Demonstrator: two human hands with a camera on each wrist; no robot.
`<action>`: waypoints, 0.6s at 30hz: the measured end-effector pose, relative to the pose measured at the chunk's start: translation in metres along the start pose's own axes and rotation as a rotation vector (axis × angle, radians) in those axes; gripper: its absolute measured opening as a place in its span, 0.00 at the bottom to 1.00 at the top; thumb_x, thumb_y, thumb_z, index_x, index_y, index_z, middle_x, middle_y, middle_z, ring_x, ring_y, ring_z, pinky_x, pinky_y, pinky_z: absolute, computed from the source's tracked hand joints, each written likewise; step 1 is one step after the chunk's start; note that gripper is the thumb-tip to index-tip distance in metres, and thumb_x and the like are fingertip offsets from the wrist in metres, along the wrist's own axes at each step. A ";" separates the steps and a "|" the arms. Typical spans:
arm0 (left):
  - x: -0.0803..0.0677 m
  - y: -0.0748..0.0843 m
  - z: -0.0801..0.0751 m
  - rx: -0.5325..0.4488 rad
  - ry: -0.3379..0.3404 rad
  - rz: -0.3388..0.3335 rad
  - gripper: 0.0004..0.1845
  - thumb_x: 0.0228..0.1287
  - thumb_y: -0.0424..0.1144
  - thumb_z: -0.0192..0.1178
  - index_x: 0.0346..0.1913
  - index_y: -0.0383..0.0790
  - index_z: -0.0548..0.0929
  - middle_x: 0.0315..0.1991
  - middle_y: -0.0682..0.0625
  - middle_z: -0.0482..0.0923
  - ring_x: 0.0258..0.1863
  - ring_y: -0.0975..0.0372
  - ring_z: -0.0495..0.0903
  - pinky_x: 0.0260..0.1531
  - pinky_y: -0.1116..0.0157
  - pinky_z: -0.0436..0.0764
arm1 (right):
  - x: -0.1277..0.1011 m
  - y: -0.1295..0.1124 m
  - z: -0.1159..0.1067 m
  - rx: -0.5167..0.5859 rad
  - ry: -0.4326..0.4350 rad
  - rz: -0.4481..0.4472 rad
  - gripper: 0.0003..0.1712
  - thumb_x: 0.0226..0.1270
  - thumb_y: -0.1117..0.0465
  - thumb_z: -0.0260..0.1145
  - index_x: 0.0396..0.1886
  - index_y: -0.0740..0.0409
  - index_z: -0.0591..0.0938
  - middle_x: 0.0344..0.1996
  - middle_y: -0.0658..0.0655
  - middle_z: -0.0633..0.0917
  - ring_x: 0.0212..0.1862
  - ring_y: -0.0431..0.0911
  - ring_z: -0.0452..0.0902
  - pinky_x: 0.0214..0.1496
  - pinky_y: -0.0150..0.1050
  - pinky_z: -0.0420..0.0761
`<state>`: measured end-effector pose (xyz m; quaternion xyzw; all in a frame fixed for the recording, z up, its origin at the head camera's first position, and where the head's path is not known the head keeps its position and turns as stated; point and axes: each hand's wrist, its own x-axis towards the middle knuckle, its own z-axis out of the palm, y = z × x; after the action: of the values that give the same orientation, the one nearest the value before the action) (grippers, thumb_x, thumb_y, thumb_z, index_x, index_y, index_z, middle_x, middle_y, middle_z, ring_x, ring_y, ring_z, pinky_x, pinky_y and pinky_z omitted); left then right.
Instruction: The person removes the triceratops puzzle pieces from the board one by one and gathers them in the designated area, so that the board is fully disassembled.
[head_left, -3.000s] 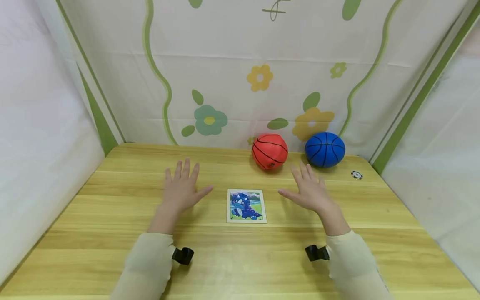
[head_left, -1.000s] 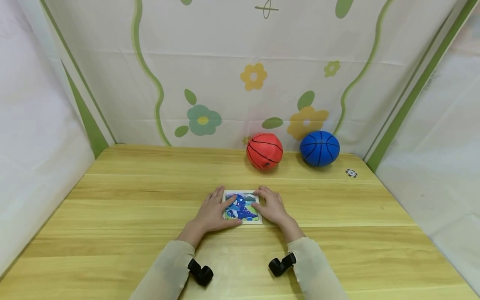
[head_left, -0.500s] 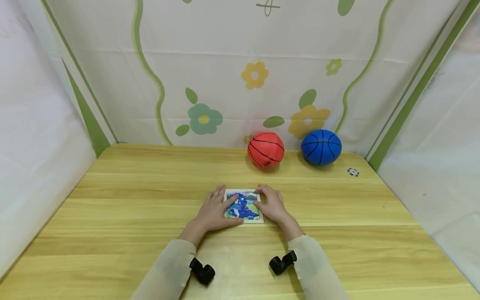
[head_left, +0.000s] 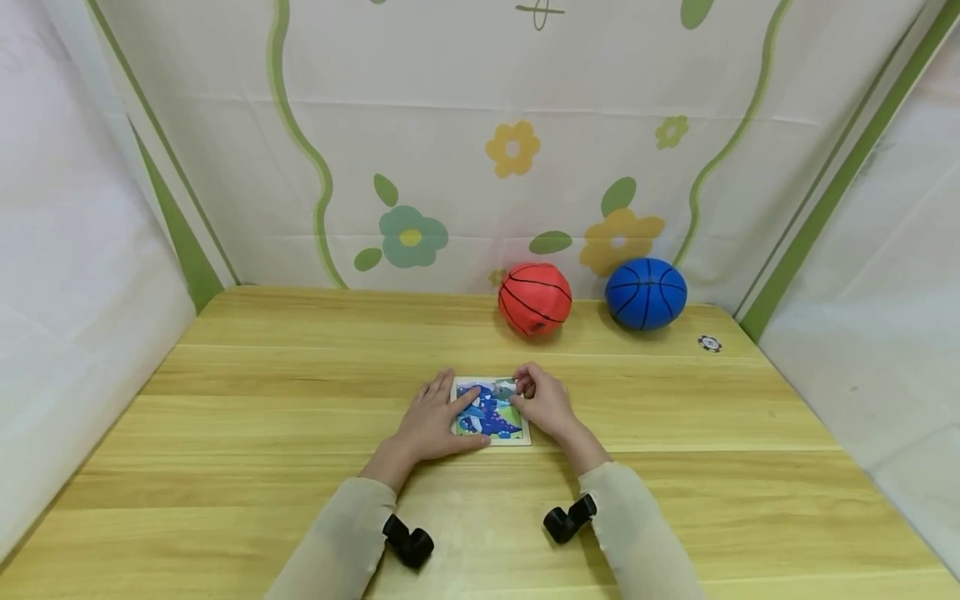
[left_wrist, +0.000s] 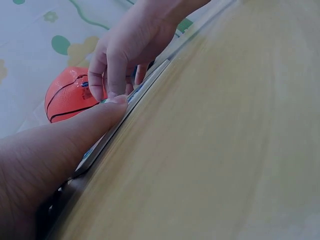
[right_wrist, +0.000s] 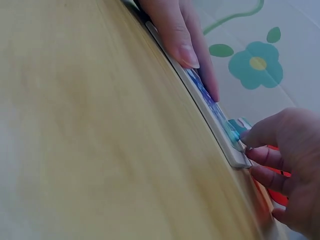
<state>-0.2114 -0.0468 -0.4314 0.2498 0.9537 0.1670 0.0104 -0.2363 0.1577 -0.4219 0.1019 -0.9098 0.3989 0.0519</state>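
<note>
One far-right corner piece (right_wrist: 236, 124), pinched by the right hand (head_left: 547, 408), is best eased gently, with the puzzle (head_left: 495, 417) steadied by the outspread left hand (head_left: 429, 427).

You have two hands (head_left: 429, 425) (head_left: 551, 407), two sleeves (head_left: 337, 533) (head_left: 637, 529), two cameras (head_left: 410, 545) (head_left: 568, 521), two balls (head_left: 535, 298) (head_left: 646, 293), one puzzle (head_left: 491, 417), one chip (head_left: 709, 343), one table (head_left: 225, 400).

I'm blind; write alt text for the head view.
The left hand lies on a dinosaur puzzle while the right hand pinches a piece at its far right corner. Beyond, on the wooden table, sit a red ball and a blue ball.
</note>
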 end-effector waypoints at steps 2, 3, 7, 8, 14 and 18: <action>0.000 0.000 0.000 -0.004 0.000 -0.003 0.45 0.44 0.73 0.44 0.64 0.53 0.58 0.65 0.38 0.40 0.64 0.51 0.37 0.58 0.53 0.40 | 0.001 -0.001 -0.001 0.008 -0.018 -0.003 0.15 0.47 0.66 0.66 0.38 0.57 0.75 0.23 0.49 0.73 0.26 0.43 0.67 0.31 0.36 0.66; 0.000 0.000 0.000 -0.005 0.000 -0.005 0.45 0.44 0.73 0.44 0.64 0.53 0.58 0.65 0.38 0.40 0.64 0.51 0.37 0.58 0.53 0.40 | 0.001 -0.001 -0.002 0.006 -0.029 -0.009 0.16 0.48 0.66 0.66 0.38 0.57 0.75 0.23 0.49 0.73 0.26 0.43 0.67 0.30 0.36 0.66; -0.001 -0.001 -0.001 -0.011 -0.002 -0.009 0.45 0.44 0.73 0.44 0.64 0.53 0.58 0.65 0.38 0.40 0.64 0.51 0.36 0.58 0.53 0.40 | 0.002 -0.002 -0.004 0.004 -0.082 -0.018 0.16 0.49 0.68 0.65 0.41 0.58 0.76 0.23 0.49 0.73 0.26 0.42 0.67 0.29 0.34 0.67; -0.001 -0.001 -0.001 -0.011 -0.003 -0.009 0.45 0.43 0.73 0.43 0.64 0.53 0.58 0.65 0.38 0.40 0.64 0.51 0.36 0.58 0.53 0.40 | 0.002 -0.002 -0.005 0.006 -0.093 -0.015 0.15 0.50 0.68 0.64 0.41 0.59 0.77 0.23 0.49 0.73 0.26 0.42 0.67 0.29 0.34 0.68; -0.001 -0.002 0.000 -0.017 -0.004 -0.008 0.45 0.43 0.73 0.43 0.64 0.54 0.57 0.65 0.38 0.39 0.64 0.51 0.36 0.58 0.53 0.40 | 0.006 -0.002 -0.007 0.041 -0.137 0.043 0.16 0.53 0.68 0.62 0.44 0.61 0.77 0.25 0.51 0.74 0.29 0.44 0.68 0.30 0.34 0.70; -0.001 -0.001 0.000 -0.024 -0.010 -0.010 0.45 0.44 0.73 0.45 0.64 0.54 0.57 0.65 0.38 0.39 0.64 0.51 0.35 0.58 0.54 0.40 | 0.007 0.000 -0.016 0.126 -0.147 0.082 0.17 0.54 0.68 0.61 0.46 0.62 0.76 0.28 0.54 0.76 0.32 0.46 0.69 0.34 0.34 0.71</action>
<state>-0.2109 -0.0479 -0.4316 0.2457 0.9528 0.1773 0.0190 -0.2431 0.1682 -0.4094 0.0966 -0.8878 0.4485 -0.0378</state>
